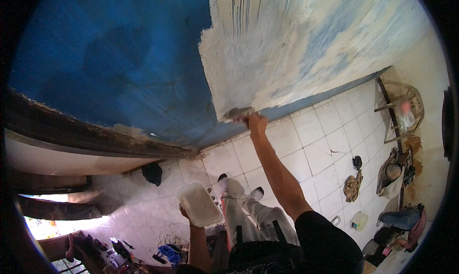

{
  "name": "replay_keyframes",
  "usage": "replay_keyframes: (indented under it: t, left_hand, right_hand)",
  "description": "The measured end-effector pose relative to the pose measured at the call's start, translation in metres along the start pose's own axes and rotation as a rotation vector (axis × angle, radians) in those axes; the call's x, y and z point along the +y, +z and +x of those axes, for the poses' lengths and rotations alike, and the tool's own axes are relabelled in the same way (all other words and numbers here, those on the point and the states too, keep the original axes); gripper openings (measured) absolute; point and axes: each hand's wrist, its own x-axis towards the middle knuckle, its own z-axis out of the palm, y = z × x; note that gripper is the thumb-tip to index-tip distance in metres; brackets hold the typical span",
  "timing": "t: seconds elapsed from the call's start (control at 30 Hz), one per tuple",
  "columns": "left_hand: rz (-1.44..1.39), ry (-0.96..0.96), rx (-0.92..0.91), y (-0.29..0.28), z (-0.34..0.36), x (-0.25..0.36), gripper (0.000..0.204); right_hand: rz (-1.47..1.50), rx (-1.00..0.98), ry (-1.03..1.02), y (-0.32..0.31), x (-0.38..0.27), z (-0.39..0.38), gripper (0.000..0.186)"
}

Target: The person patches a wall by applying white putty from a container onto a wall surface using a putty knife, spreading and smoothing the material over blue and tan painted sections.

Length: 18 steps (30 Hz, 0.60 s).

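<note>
My right hand (257,124) is closed around the handle of a putty knife (235,113). Its broad grey blade lies against the wall, low down at the lower left corner of a pale coated area (267,44). Streaks of blue show through that coat. To the left the wall is still bare blue paint (114,68). My left hand (184,213) grips a white rectangular plastic tub (200,207) by its left side, held out at waist height. Pale material seems to lie in the tub, but I cannot make out how much.
Below the wall runs a white tiled floor (306,152). A dark bag-like bundle (152,173) lies near a doorway at left. Cables and a blue cloth (169,254) are at lower left. At right are a plastic chair (413,109), crumpled cloth (353,187), a round container (359,221) and piled clothes (401,219).
</note>
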Motion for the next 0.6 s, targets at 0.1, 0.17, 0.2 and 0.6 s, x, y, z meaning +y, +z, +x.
replay_keyframes:
  t: [0.1, 0.17, 0.2, 0.6]
  left_hand:
    - [0.014, 0.017, 0.008, -0.004, -0.002, 0.000, 0.106]
    - [0.043, 0.025, 0.039, -0.008, -0.002, 0.000, 0.106]
    - [0.041, 0.041, 0.043, -0.009, -0.002, 0.000, 0.106]
    - [0.044, 0.059, 0.062, -0.006, -0.006, 0.001, 0.105]
  right_hand:
    - [0.086, -0.102, -0.093, 0.010, -0.039, 0.004, 0.016]
    - [0.141, -0.001, -0.032, -0.002, -0.048, -0.012, 0.014]
    - [0.227, -0.034, -0.081, -0.008, -0.044, -0.021, 0.014]
    - [0.067, 0.024, -0.063, 0.002, -0.034, 0.007, 0.014]
